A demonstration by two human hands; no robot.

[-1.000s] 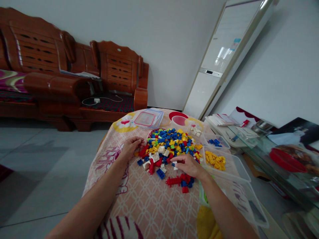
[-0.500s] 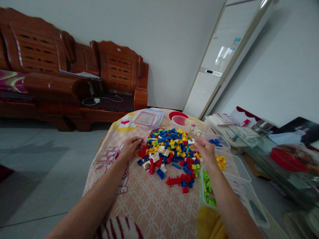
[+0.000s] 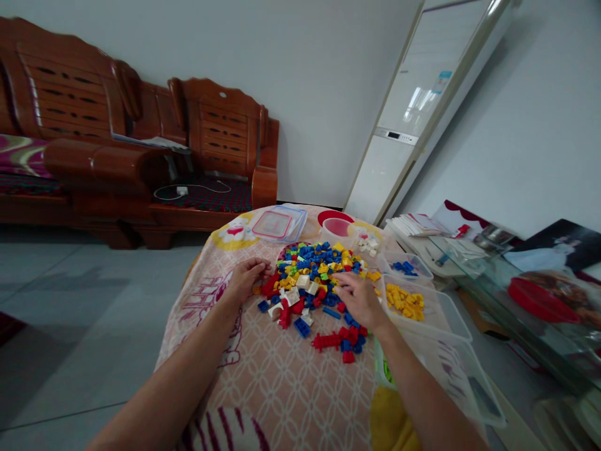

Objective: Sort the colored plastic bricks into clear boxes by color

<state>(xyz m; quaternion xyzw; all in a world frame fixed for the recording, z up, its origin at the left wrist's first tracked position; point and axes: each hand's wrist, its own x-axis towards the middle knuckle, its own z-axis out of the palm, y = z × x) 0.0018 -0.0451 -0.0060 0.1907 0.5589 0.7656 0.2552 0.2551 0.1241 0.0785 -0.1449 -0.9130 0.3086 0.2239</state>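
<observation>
A heap of small red, blue, yellow, green and white building bricks [image 3: 319,275] lies on a pink patterned cloth [image 3: 282,388] over a round table. My left hand [image 3: 245,279] rests at the heap's left edge, fingers curled against the red and yellow pieces. My right hand [image 3: 359,302] lies over the heap's right side, fingers stretched toward the bricks, nothing visibly held. A cluster of red and blue bricks [image 3: 340,343] lies just in front of it.
Clear plastic tubs stand at the right: yellow bricks [image 3: 406,302], blue bricks [image 3: 404,267], white bricks [image 3: 367,242], and an empty-looking one [image 3: 457,376]. Tub lids [image 3: 278,223] and a red-rimmed cup [image 3: 335,225] sit behind the heap. A wooden sofa, a tall white unit and a glass table surround.
My right hand went from the heap's front edge out to the tubs at the right, then came back onto the heap's right side. My left hand stayed put.
</observation>
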